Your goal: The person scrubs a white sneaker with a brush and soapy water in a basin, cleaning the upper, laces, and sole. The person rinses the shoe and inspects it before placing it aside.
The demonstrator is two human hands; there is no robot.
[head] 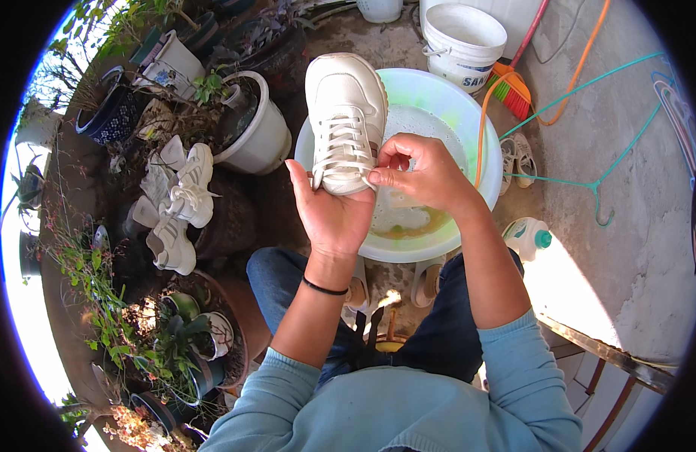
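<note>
A white lace-up sneaker (pixel 348 113) points toe-up, away from me, above the left part of a pale green plastic basin (pixel 478 135) holding cloudy, sudsy water. My left hand (pixel 334 214) supports the sneaker from beneath its heel end, palm up, thumb out to the left. My right hand (pixel 424 172) is at the shoe's right side near the ankle opening, thumb and index finger pinching a loop of the white lace (pixel 372 176). The sneaker's inside and most of its sole are hidden.
Potted plants, a white pot (pixel 249 141) and a pair of white sneakers (pixel 181 209) stand at left. A white bucket (pixel 466 42), broom (pixel 509 90), orange hose (pixel 483 124), teal hanger (pixel 594 183), more shoes (pixel 520 158) and a detergent bottle (pixel 526 237) lie around the basin's right.
</note>
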